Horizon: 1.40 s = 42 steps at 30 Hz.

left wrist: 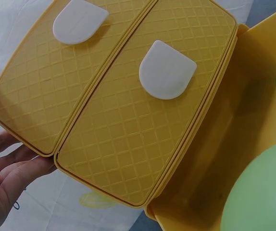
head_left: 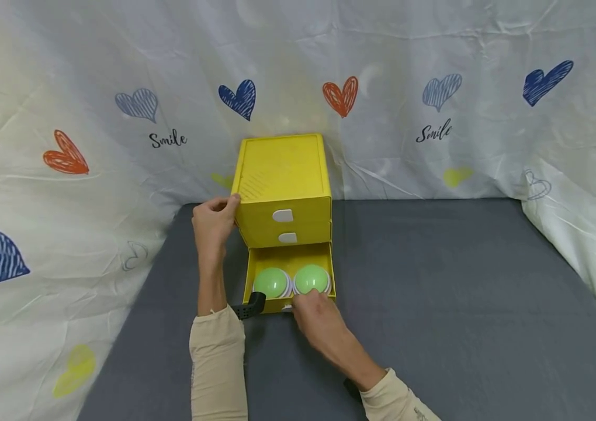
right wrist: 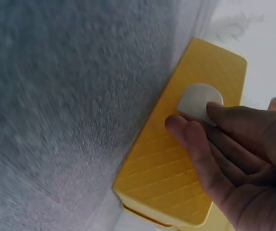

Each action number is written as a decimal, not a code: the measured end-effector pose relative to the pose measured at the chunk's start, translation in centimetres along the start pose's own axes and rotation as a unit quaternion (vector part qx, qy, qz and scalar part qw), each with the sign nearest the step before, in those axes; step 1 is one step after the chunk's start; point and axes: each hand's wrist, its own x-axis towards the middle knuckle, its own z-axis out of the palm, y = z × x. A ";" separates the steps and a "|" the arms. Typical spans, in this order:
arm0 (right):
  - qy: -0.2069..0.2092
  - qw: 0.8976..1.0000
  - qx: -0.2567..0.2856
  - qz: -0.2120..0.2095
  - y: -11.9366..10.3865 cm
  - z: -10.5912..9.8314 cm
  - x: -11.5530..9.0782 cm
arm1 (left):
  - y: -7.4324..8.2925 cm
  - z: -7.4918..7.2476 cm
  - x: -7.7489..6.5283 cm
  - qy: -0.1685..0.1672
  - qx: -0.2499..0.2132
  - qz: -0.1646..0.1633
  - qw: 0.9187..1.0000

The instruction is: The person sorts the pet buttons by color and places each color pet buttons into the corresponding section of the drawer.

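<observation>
A yellow drawer cabinet (head_left: 283, 169) stands against the backdrop, its upper two drawers closed. Its bottom drawer (head_left: 287, 255) is pulled out. Inside lie two round things with green domes and white rims, a left one (head_left: 270, 283) and a right one (head_left: 311, 278). My left hand (head_left: 212, 225) grips the cabinet's left front upper corner, thumb at the top edge and fingers along the side. With thumb and fingers, my right hand (right wrist: 244, 154) pinches the white handle (right wrist: 200, 102) on the bottom drawer's front.
A dark grey cloth (head_left: 450, 304) covers the table. White curtain-like sheeting (head_left: 287, 52) with printed hearts rises behind the cabinet and along both sides. White tabs, an upper one (left wrist: 79, 21) and a lower one (left wrist: 167, 70), mark the closed drawers.
</observation>
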 end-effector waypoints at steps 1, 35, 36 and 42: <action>0.002 1.000 0.004 0.003 0.2 0.1 0.2 | -0.1 0.0 0.0 0.002 -0.003 0.002 1.000; 0.038 0.996 0.068 0.036 5.8 2.1 8.0 | 0.3 0.5 -0.3 0.003 0.010 -0.012 1.000; 0.041 0.996 0.067 0.041 5.9 2.2 8.1 | 0.3 0.5 -0.4 0.002 0.010 -0.013 1.000; 0.036 0.995 0.065 0.073 6.1 2.5 8.1 | 0.5 0.7 -0.3 0.006 0.009 -0.006 1.000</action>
